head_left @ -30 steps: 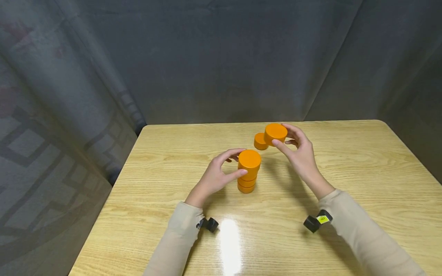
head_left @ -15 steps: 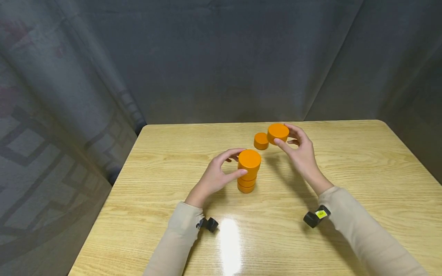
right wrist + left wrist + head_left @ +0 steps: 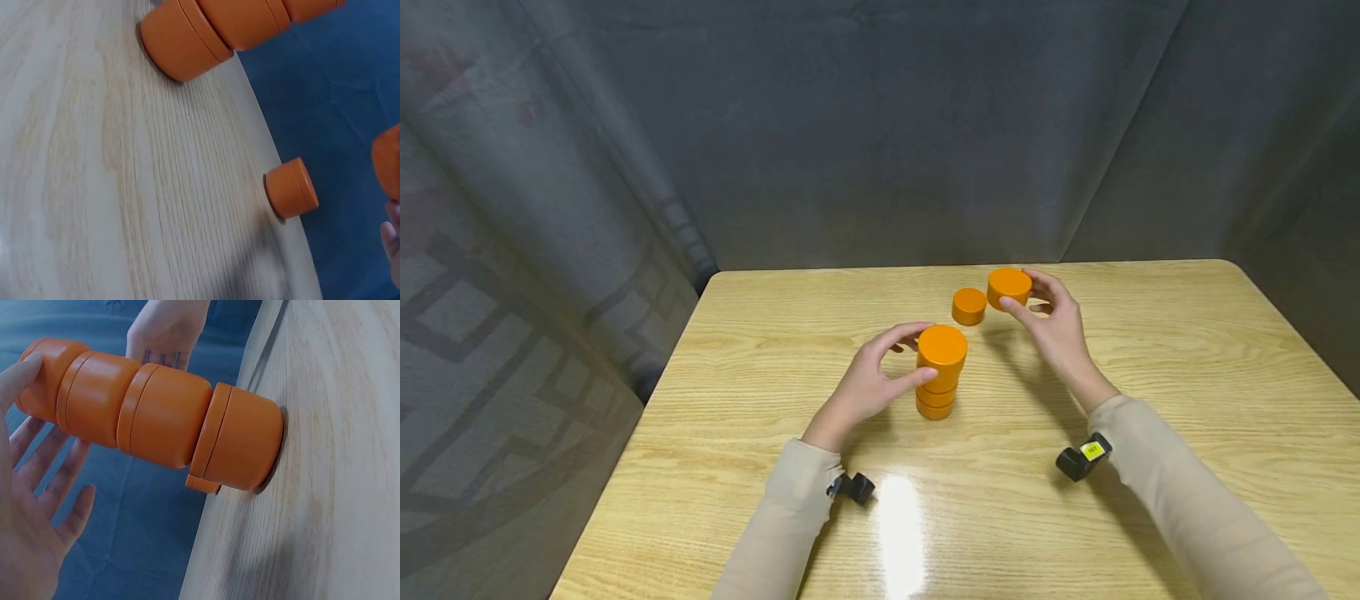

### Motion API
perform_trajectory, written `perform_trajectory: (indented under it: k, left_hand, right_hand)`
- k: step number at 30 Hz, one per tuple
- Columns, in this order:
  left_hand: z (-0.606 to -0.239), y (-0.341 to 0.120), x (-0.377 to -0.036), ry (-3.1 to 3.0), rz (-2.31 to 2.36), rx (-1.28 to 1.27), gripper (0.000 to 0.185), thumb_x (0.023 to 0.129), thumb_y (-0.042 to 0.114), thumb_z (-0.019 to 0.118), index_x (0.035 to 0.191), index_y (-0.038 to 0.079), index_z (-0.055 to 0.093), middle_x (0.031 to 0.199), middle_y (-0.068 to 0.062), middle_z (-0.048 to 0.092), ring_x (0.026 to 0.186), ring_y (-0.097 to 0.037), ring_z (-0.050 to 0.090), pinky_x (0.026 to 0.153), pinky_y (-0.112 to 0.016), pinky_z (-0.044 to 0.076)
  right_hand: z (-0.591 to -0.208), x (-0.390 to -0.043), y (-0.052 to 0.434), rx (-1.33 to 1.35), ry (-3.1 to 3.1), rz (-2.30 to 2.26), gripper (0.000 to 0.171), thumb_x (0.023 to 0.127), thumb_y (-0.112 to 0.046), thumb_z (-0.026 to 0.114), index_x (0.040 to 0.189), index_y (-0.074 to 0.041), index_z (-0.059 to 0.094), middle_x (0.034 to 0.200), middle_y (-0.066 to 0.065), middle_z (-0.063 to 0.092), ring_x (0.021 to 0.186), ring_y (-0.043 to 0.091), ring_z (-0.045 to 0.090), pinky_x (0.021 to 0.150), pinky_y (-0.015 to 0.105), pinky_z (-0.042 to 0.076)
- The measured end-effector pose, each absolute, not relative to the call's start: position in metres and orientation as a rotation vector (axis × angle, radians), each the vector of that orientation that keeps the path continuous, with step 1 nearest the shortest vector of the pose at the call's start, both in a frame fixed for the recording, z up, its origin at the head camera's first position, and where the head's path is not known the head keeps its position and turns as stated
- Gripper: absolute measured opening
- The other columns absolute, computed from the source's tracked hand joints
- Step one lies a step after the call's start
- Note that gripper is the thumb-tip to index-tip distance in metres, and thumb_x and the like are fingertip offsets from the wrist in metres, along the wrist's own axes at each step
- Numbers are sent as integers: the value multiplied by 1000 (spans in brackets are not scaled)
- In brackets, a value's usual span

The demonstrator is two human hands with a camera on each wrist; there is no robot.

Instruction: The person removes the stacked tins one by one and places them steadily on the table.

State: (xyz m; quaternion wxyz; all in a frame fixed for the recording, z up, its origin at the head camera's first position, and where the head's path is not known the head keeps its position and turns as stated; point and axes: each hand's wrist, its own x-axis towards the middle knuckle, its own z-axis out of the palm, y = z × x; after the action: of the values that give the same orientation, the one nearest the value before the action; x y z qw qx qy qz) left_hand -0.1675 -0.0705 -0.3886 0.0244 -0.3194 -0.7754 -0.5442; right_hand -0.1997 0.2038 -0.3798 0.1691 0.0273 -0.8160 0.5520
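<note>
A staged recording booth: dark curtains (image 3: 880,125) closely enclose a bare wooden table (image 3: 1150,350).

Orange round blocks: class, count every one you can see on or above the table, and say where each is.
5: three stacked in the stack steadied by the left hand, one loose block on the table, one held block in the right hand.

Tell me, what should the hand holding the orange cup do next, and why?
Probably carry the orange cup over to the stack and set it on top. The right hand holds it in the air, and the left hand steadies the stack, which has a free top.
</note>
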Motion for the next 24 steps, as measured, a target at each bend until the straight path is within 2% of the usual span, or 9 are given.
perform_trajectory:
  k: [14, 20, 24]
  left_hand:
    - [-388, -71, -167, -2404, -1682, -983, 53, 89, 20, 76, 138, 20, 56, 124, 9, 62, 108, -11, 55, 97, -55, 43]
    - [-388, -71, -167, -2409, -1677, -983, 53, 89, 20, 76, 138, 20, 56, 124, 10, 62, 108, -11, 55, 98, -55, 43]
    - [-388, -71, -167, -2407, -1684, -986, 53, 90, 20, 76, 139, 20, 56, 124, 9, 62, 108, -11, 55, 98, -57, 42]
  right_hand:
    - [-389, -214, 209, -14, -2361, 1561, 61, 92, -24, 73, 143, -1, 48, 134, 17, 56, 108, 12, 51, 83, 20, 39]
    - [-394, -220, 209, -84, -2353, 1600, 60, 91, -21, 74, 141, 0, 49, 132, 17, 57, 105, 10, 50, 84, 21, 40]
    - [-396, -223, 210, -102, -2378, 1596, 60, 92, -23, 73, 142, 0, 49, 134, 17, 55, 111, 19, 50, 86, 23, 39]
